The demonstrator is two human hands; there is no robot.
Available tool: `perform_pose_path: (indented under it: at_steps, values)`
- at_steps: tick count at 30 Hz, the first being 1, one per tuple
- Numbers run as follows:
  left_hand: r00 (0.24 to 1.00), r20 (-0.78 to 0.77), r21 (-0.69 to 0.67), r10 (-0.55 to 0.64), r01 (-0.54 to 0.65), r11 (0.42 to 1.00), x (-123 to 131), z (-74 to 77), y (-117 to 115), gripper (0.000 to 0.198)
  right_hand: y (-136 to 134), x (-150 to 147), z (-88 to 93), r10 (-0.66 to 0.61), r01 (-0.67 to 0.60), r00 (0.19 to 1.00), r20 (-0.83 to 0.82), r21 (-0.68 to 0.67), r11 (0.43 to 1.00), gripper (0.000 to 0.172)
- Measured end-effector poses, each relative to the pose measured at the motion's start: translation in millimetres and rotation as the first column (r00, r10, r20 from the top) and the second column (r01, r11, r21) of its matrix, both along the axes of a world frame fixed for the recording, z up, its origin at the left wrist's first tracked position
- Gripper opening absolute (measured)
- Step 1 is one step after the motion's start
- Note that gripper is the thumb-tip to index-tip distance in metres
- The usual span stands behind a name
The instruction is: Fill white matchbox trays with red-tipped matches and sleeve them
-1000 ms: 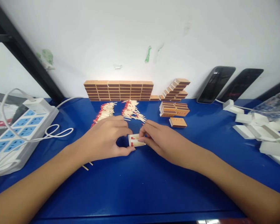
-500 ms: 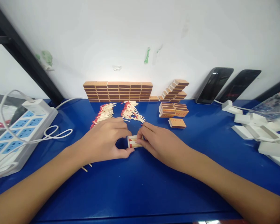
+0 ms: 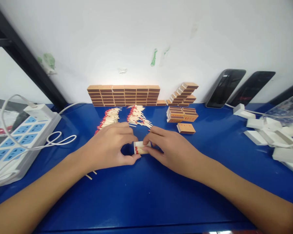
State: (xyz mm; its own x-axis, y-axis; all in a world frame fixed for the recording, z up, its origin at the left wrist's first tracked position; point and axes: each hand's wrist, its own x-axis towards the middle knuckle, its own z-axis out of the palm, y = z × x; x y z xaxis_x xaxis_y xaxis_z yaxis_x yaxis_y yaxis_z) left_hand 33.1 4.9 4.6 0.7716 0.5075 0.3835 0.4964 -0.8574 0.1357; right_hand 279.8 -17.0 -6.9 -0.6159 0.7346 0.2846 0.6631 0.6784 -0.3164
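Observation:
A small white matchbox tray (image 3: pixel 139 144) lies on the blue table between my hands, with red-tipped matches (image 3: pixel 139 149) along its near side. My left hand (image 3: pixel 112 144) holds the tray's left end between thumb and fingers. The fingertips of my right hand (image 3: pixel 164 146) are pinched together over the tray's right part, at the matches; whether they grip any is hidden. Behind my left hand is a heap of matches (image 3: pixel 109 117), and a second heap (image 3: pixel 137 115) lies right of it.
A wall of stacked matchboxes (image 3: pixel 124 96) stands at the back, with stepped boxes (image 3: pixel 183 94) and a single box (image 3: pixel 186 128) to its right. Two phones (image 3: pixel 225 87) lean on the wall. White trays (image 3: pixel 271 138) lie right; a power strip (image 3: pixel 19 139) is left.
The matches in the tray now lie along its near side, and more of its white bottom shows. My right fingers have shifted slightly; my left hand has stayed in place.

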Motion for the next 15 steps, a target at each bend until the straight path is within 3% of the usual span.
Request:
perform_pose_path:
  at_steps: [4,7,15]
  values:
    - [1.0,-0.001,-0.03,0.013,-0.013,0.999,0.0,1.1,0.2,0.018,19.6,20.3,5.4,-0.114,0.121,0.988,-0.102,0.065,0.991,0.009]
    - [1.0,-0.005,-0.03,0.009,-0.009,1.0,0.7,1.7,0.5,0.019,36.7,35.8,5.6,-0.207,0.213,0.976,-0.065,0.115,0.97,0.006]
    - [0.999,-0.03,-0.049,0.022,-0.024,0.999,0.3,1.4,0.5,0.023,36.7,27.8,-9.7,-0.226,0.23,0.971,0.072,-0.046,0.972,0.009]
